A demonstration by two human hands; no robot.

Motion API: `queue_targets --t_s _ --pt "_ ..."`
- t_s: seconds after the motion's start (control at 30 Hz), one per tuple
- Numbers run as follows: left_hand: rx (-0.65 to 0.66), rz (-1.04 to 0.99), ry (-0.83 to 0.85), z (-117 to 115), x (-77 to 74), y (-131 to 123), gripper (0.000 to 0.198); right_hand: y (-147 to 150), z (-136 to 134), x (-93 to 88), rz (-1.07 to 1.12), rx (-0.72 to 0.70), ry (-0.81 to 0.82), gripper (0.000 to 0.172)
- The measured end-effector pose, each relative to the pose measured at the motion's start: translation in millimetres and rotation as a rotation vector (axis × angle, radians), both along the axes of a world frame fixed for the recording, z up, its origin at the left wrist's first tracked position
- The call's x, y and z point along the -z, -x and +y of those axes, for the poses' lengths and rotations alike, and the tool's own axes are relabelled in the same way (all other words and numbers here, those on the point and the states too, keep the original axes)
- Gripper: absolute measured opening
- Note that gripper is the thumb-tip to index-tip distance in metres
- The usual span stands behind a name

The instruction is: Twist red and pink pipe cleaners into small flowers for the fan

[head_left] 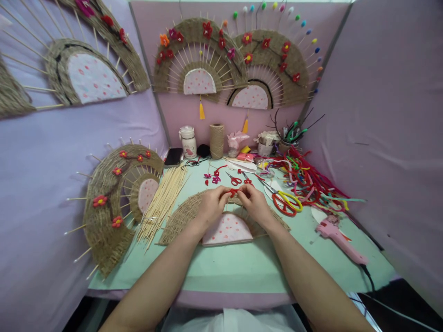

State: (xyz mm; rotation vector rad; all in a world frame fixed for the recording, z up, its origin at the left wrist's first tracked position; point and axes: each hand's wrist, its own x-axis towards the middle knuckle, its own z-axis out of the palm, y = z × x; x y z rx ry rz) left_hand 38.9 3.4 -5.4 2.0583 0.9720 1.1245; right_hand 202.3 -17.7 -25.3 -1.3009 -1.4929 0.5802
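Between my fingertips is a small red pipe-cleaner flower (233,192), pinched from both sides. My left hand (215,203) grips its left side and my right hand (254,201) its right side, both with fingers closed. Beneath the hands lies a half-round fan of woven twine (183,219) with a white, pink-dotted half-disc (228,229) at its base. Just beyond the hands are small red-handled scissors (236,180) and several loose red and purple flowers (216,179). The flower's exact shape is partly covered by my fingers.
Bundled thin sticks (162,198) and a finished fan (114,203) are at left. On the right lie large scissors (285,203), tangled pipe cleaners (308,177) and a pink glue gun (341,240) with its cord. A twine spool (217,140) and a white bottle (188,140) stand behind.
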Motion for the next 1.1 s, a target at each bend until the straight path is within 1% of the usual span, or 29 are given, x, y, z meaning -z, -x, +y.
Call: queue_targets --t_s 0.07,0.2,0.33,0.4,0.43,0.5,0.63,0.67,0.73,0.77,0.8,0.83,0.9,0.97,1.03,1.1 --pt "-0.012 -0.029 0.012 1.8 -2.0 0.5 0.016 0.3 -0.2 -0.2 0.031 -0.039 0.024 0.013" --pt "-0.073 -0.062 0.01 9.5 -1.3 1.6 0.016 2.7 -2.6 -2.2 0.011 -0.083 0.02 0.013" --pt "-0.009 -0.063 0.111 15.3 3.0 3.1 0.012 4.9 -5.2 -5.2 -0.006 -0.1 0.005 0.014" --pt "0.012 -0.054 0.13 15.8 3.9 4.0 0.012 5.9 -5.7 -6.3 0.04 -0.129 0.024 0.015" --pt "0.011 -0.05 0.124 15.5 3.7 4.4 0.012 6.2 -5.7 -6.8 0.093 -0.157 0.058 0.016" --pt "0.005 -0.03 0.064 13.8 2.4 4.9 0.011 6.5 -5.5 -8.0 0.273 -0.251 0.192 0.017" --pt "-0.021 0.016 -0.191 8.4 -1.1 4.5 0.01 4.3 -5.0 -12.2 0.736 -0.506 0.565 0.019" --pt "-0.029 0.025 -0.253 7.2 -1.7 4.3 0.01 3.3 -5.0 -13.3 0.811 -0.558 0.627 0.021" --pt "-0.043 0.043 -0.336 5.6 -2.4 3.7 0.011 1.6 -5.0 -14.7 0.878 -0.612 0.679 0.023" --pt "-0.051 0.049 -0.357 5.3 -2.5 3.6 0.011 1.0 -4.9 -14.8 0.87 -0.607 0.668 0.023" --pt "-0.061 0.054 -0.37 5.2 -2.3 3.4 0.01 0.9 -4.8 -14.5 0.839 -0.571 0.631 0.023" --pt "-0.073 0.061 -0.376 5.4 -2.0 3.3 0.01 1.1 -4.8 -13.9 0.782 -0.507 0.567 0.022" --pt "-0.099 0.081 -0.388 5.7 -0.8 3.1 0.011 2.4 -4.6 -12.1 0.602 -0.328 0.366 0.021" --pt "-0.123 0.111 -0.404 5.5 1.0 2.6 0.012 4.0 -4.6 -10.4 0.362 -0.167 0.12 0.018" --pt "-0.139 0.142 -0.418 4.5 2.7 1.8 0.012 5.2 -4.7 -8.9 0.112 -0.091 -0.09 0.013" --pt "-0.144 0.164 -0.421 3.2 3.8 0.8 0.012 5.5 -4.9 -7.9 -0.079 -0.071 -0.236 0.008"
